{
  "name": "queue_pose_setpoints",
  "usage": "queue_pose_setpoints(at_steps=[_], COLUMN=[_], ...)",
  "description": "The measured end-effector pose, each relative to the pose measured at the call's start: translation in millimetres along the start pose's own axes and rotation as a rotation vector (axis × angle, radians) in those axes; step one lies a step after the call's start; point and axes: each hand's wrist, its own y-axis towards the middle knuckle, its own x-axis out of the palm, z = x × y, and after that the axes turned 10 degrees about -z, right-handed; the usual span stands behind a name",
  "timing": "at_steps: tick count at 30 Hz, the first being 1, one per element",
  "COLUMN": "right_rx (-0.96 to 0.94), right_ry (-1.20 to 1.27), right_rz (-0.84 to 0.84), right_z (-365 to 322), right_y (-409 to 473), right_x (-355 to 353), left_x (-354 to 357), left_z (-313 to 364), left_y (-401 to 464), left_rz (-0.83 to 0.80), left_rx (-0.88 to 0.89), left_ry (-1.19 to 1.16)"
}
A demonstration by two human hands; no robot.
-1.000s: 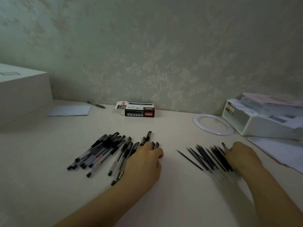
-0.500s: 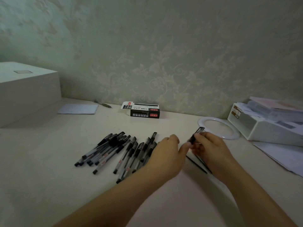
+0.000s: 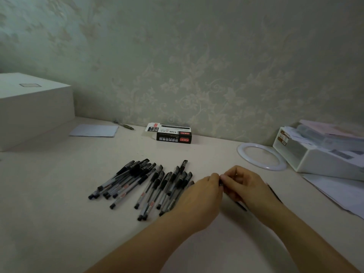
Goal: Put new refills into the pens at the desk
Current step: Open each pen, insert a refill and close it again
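Clearly both hands, left (image 3: 199, 196) and right (image 3: 246, 186), pinch one slim black pen (image 3: 221, 183); tugging crookedly could scatter loose black-capped clear pens (image 3: 149, 182) nearby.

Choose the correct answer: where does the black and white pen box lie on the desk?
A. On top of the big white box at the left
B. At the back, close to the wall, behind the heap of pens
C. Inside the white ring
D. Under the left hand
B: the pen box lies at the back by the wall, behind the heap of pens, apart from the white ring.
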Motion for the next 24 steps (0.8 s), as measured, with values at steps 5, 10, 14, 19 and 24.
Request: queue_pose_setpoints(at_steps=[5,10,14,19,24], right_rx=[-0.081,-0.129,-0.177,-0.205,-0.165], right_ry=[0.096,0.085,-0.087,-0.680,-0.776], right_rz=[0.014,0.059,0.231,0.138,0.078], right_z=[19.4,21.8,21.4,30.5,35.4], right_y=[-2.3,-1.4,0.6,-4.9,-3.5], right_x=[0.1,-3.0,-7.3,-7.1,-4.8], left_x=[-2.1,-3.0,-2.3,-7.7,-9.6], left_z=[-4.6,-5.6,-8.3,-14.2,-15.3], left_y=[0.4,4.3,4.6,1.0,1.3], left_rz=[0.041,0.077,0.069,-0.004,-0.007], left_rx=[0.038,-0.010,-0.081,-0.060,-0.052], left_ry=[0.147,0.211,0.126,0.191,0.234])
